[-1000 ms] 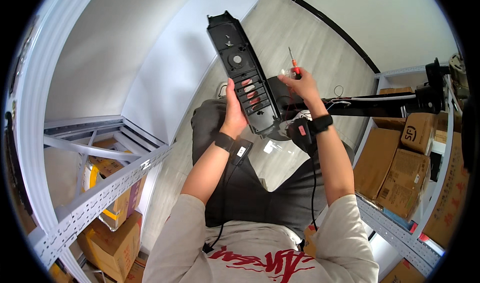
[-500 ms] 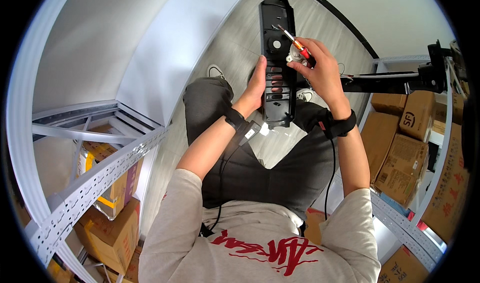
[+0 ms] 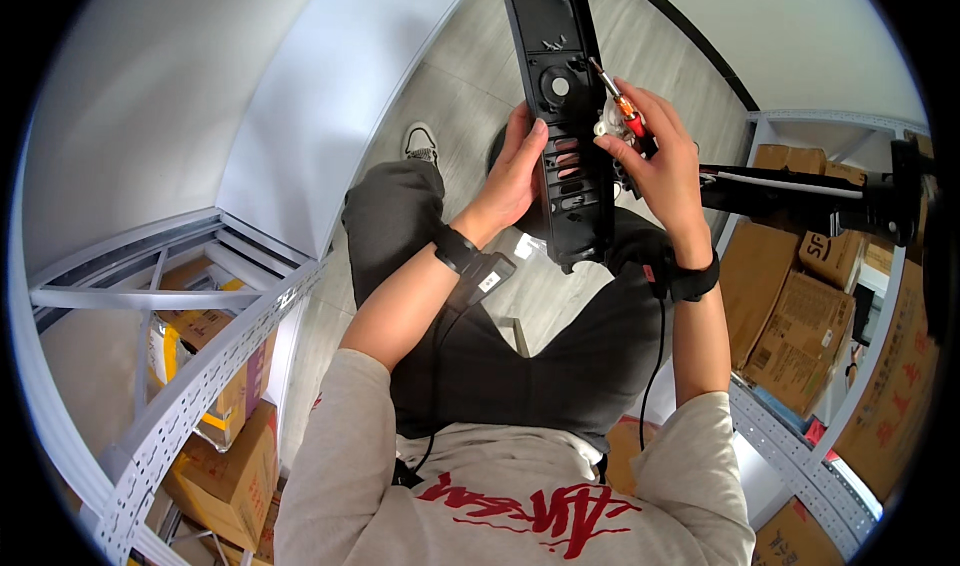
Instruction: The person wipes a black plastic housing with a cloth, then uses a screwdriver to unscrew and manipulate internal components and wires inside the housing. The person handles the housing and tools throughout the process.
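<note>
My left hand (image 3: 515, 166) grips a long black plastic panel (image 3: 550, 16) by its left side, fingers wrapped at the slotted section. The panel has a round opening, and small metal bits (image 3: 556, 43) lie on its upper part. In my right hand (image 3: 655, 156) is a red-handled screwdriver (image 3: 630, 116), its tip at the panel's right edge above the round opening. The same fingers also hold a small clear item with a white piece (image 3: 605, 126), too small to make out, close against the panel.
A long black assembly (image 3: 830, 206) with a pale cable extends rightward. Steel shelving (image 3: 200, 371) with cardboard boxes (image 3: 220, 471) stands at left, more boxes (image 3: 760, 296) on shelving at right. My knees and a shoe (image 3: 420, 144) are below, above the grey floor (image 3: 470, 56).
The panel has swung more upright and moved up and to the right with my left hand. My right hand has brought the screwdriver's tip over to the panel.
</note>
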### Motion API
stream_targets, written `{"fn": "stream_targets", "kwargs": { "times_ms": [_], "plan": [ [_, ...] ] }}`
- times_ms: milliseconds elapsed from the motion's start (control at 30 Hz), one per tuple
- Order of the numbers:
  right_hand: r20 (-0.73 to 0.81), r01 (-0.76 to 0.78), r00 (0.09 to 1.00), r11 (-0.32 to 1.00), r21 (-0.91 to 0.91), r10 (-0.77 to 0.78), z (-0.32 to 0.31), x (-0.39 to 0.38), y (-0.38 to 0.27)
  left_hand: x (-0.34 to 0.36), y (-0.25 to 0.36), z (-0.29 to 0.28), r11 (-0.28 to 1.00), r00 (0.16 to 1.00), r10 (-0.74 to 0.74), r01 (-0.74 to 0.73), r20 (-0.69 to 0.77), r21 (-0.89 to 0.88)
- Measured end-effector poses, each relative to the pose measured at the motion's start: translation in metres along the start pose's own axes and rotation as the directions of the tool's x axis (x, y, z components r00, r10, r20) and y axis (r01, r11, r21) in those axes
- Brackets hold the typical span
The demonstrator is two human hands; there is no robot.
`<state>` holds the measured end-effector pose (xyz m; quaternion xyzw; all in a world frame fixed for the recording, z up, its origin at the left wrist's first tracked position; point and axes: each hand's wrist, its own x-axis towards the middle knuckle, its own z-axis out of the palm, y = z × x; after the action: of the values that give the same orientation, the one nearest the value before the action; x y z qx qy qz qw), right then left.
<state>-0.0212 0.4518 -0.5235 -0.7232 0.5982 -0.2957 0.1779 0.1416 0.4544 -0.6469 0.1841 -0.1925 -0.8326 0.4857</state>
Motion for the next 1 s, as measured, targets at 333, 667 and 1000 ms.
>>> {"fn": "stream_targets", "kwargs": {
  "times_ms": [333, 667, 1000],
  "plan": [
    [0.033, 0.008, 0.999, 0.999, -0.041, -0.007, 0.009, 0.017, 0.005, -0.003, 0.003, -0.01, 0.991, 0.991, -0.13, 0.131, 0.04, -0.022],
    [0.16, -0.039, 0.986, 0.996, -0.074, 0.051, 0.022, 0.012, 0.001, -0.003, -0.002, -0.012, 0.99, 0.981, -0.141, 0.143, 0.135, -0.008],
    [0.182, -0.069, 0.98, 0.996, -0.058, 0.078, 0.029, 0.007, -0.001, -0.001, -0.005, -0.016, 0.992, 0.992, -0.125, 0.125, 0.028, -0.001]
  ]
}}
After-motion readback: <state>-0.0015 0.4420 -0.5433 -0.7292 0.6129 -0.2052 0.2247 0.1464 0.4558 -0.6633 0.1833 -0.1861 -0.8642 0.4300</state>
